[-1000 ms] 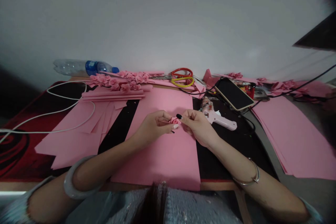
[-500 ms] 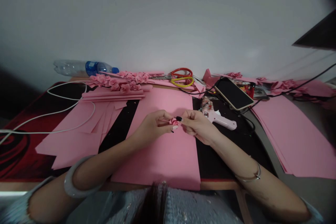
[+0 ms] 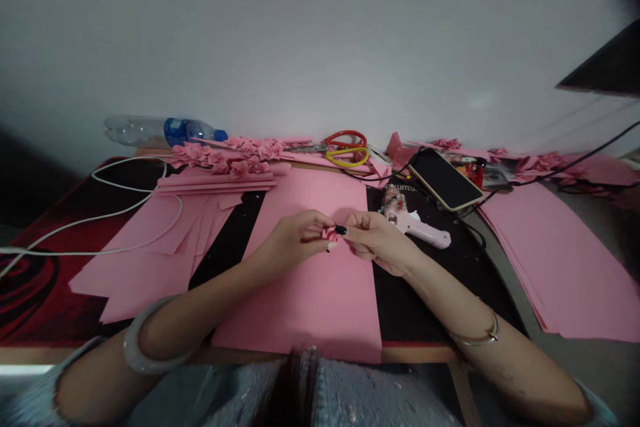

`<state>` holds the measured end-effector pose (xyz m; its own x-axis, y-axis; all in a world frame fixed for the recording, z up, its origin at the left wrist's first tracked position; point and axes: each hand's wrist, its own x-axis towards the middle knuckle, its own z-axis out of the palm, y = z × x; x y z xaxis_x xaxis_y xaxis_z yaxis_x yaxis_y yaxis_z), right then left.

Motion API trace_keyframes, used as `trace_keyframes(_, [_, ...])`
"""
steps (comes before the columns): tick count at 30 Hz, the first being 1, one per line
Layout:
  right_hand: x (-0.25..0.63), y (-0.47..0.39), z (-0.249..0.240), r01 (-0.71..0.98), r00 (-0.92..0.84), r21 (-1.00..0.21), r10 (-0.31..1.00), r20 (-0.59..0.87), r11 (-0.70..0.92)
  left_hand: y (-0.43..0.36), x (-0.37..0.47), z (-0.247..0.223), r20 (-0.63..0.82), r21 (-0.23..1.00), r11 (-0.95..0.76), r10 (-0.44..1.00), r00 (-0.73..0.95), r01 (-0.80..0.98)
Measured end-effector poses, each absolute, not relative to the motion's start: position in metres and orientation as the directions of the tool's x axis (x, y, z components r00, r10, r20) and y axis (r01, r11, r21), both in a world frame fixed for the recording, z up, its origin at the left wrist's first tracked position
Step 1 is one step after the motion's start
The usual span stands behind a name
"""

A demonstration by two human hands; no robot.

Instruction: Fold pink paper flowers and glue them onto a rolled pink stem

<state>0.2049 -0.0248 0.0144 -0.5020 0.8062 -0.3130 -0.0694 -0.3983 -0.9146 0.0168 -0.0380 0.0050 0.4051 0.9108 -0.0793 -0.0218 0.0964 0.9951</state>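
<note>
A small pink paper flower (image 3: pixel 329 234) is held above a large pink paper sheet (image 3: pixel 315 300) in the middle of the desk. My left hand (image 3: pixel 303 238) pinches the flower from the left between thumb and fingers. From the other side my right hand (image 3: pixel 374 238) has its thumb and forefinger closed on the flower's right edge; the dark thumbnail covers part of the petals. Just beyond the right hand lies a pale glue gun (image 3: pixel 423 230) on the black mat, its front end stained.
Finished pink paper flowers (image 3: pixel 240 155) and rolled paper lie along the wall, beside red-and-yellow scissors (image 3: pixel 347 157) and a plastic bottle (image 3: pixel 143 130). A phone (image 3: pixel 445 178) sits back right among black cables. Paper stacks (image 3: pixel 570 260) flank both sides; a white cable (image 3: pixel 100 251) crosses the left one.
Both hands stay in place on the flower. The right thumb has shifted slightly over the petals, and the flower has turned a little between the fingers.
</note>
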Motion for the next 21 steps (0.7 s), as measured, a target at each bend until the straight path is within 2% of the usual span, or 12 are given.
trace_keyframes(3, [0.201,-0.027,0.014,-0.014,-0.35,-0.973,0.913,-0.211,-0.23,-0.037,0.017,0.007,-0.138,0.985,0.166,0.905,0.402,-0.037])
trace_keyframes(6, [0.198,-0.029,0.015,0.084,-0.213,-0.996,0.977,-0.03,-0.012,-0.035,0.016,0.01,-0.205,0.951,0.279,0.891,0.406,-0.133])
trace_keyframes(10, [0.195,-0.035,0.019,0.243,-0.195,-0.949,0.968,0.156,0.202,-0.034,0.014,0.011,-0.252,0.879,0.379,0.884,0.393,-0.29])
trace_keyframes(14, [0.191,-0.04,0.02,0.308,-0.224,-0.913,0.953,0.204,0.268,-0.035,0.015,0.01,-0.249,0.846,0.405,0.875,0.414,-0.348])
trace_keyframes(21, [0.191,-0.04,0.016,0.251,-0.19,-0.933,0.959,0.212,0.257,-0.037,0.018,0.008,-0.253,0.863,0.405,0.864,0.435,-0.302])
